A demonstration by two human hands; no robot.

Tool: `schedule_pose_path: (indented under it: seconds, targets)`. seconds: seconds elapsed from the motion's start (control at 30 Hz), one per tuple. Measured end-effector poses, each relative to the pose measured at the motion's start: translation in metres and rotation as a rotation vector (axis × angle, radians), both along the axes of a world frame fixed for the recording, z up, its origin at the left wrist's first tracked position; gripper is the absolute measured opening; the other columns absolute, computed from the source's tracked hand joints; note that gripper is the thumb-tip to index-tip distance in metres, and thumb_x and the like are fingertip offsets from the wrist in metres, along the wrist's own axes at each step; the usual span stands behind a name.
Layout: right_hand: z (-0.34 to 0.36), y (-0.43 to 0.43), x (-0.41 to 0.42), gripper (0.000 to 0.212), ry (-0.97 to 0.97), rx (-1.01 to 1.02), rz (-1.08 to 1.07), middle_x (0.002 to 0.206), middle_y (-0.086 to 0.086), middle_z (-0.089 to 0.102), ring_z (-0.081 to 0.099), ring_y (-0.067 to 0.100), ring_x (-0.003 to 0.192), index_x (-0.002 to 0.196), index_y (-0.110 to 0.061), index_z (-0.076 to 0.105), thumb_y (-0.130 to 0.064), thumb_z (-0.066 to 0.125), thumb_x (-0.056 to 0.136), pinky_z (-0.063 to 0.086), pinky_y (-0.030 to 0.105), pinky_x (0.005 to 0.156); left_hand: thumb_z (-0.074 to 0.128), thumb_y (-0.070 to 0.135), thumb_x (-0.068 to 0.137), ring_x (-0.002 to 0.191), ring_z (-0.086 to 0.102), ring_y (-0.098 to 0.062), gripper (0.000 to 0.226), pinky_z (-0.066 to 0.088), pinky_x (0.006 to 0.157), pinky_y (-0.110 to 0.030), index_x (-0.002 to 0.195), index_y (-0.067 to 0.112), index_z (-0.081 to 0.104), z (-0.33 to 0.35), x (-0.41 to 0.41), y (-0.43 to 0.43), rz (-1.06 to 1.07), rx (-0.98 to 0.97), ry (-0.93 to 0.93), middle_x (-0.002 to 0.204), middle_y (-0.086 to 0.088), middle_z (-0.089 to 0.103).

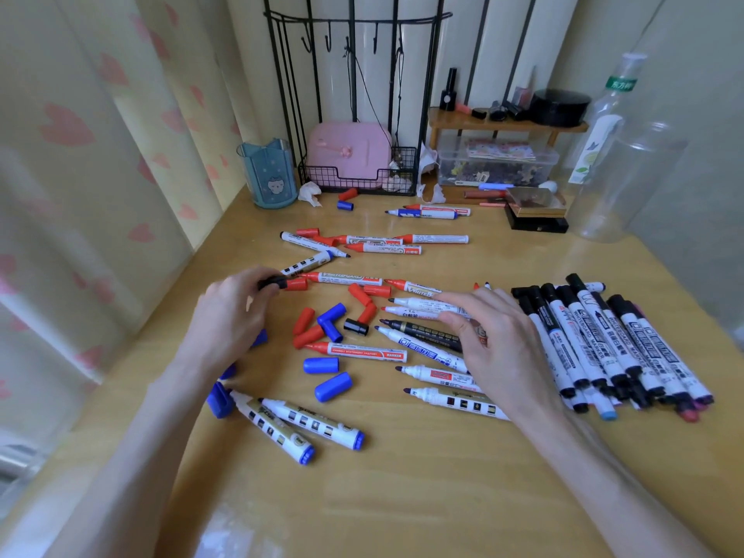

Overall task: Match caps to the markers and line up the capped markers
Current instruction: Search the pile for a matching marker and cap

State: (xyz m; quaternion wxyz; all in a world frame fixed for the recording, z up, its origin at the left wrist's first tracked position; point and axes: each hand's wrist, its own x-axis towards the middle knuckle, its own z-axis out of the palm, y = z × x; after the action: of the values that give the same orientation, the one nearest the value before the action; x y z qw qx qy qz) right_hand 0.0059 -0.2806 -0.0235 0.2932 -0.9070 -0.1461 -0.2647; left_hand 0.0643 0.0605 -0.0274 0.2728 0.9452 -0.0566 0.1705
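Both forearms [161, 457] are seen nearest, reaching from the lower edge over the wooden worktop [402, 477]. On its right side the capped markers [604, 340], mostly black-capped, are laid side by side, though the row is loose and some are overlapped. In the middle the uncapped markers [418, 346] are scattered, with red and blue loose caps [328, 366] spread beside them. The right hand [495, 340] is laid over several uncapped markers with nearly straight fingers; its grip is slack and nothing is seen to be lifted. The grip of the left hand [229, 316] is closed by the fingertips on a small black cap [273, 282], just beside a red cap [297, 283]. The matching step seems to be in hand: next, a black-tipped marker must be chosen and the cap pushed on straight. Some blue caps are partly hidden under the left wrist, several barrels are covered by the right hand, and the tip colours are hard to make out.
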Motion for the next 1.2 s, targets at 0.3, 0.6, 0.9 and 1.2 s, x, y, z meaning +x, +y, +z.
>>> schedule_pose_path:
  seconds: [0.3,0.6,0.9,1.2]
  targets:
    - [-0.002,0.002,0.000,0.021,0.012,-0.028,0.019,0.091,-0.021,0.053,0.050,0.014,0.086,0.119,-0.019,0.074,-0.021,0.067,0.099,0.048,0.035,0.083,0.072,0.033,0.096,0.089,0.065,-0.011,0.011,0.049,0.077,-0.035,0.107,0.031,0.069,0.002,-0.004,-0.001,-0.133,-0.024,0.046,0.090,0.015,0.069]
    - [-0.005,0.002,0.000,0.022,0.046,-0.028,0.007,0.096,-0.015,0.063,0.052,0.013,0.088,0.119,-0.021,0.074,-0.021,0.068,0.098,0.046,0.031,0.083,0.071,0.035,0.097,0.083,0.055,-0.013,0.011,0.044,0.068,-0.035,0.104,0.028,0.074,-0.007,-0.001,0.002,-0.162,0.109,0.086,0.087,0.017,0.060]
    - [-0.008,0.002,0.002,0.023,0.051,-0.038,-0.001,0.100,-0.014,0.065,0.049,0.010,0.088,0.119,-0.023,0.073,-0.028,0.064,0.100,0.044,0.029,0.085,0.071,0.031,0.097,0.090,0.056,-0.019,0.016,0.053,0.075,-0.044,0.112,0.028,0.072,-0.011,0.001,0.002,-0.162,0.136,0.087,0.092,0.010,0.063]
    - [-0.007,0.003,0.001,0.024,0.065,-0.034,-0.005,0.105,-0.012,0.068,0.054,0.011,0.092,0.121,-0.020,0.072,-0.031,0.061,0.102,0.045,0.030,0.087,0.072,0.031,0.096,0.092,0.053,-0.017,0.023,0.046,0.073,-0.036,0.120,0.029,0.069,-0.014,0.000,-0.001,-0.128,0.137,0.049,0.091,0.013,0.060]
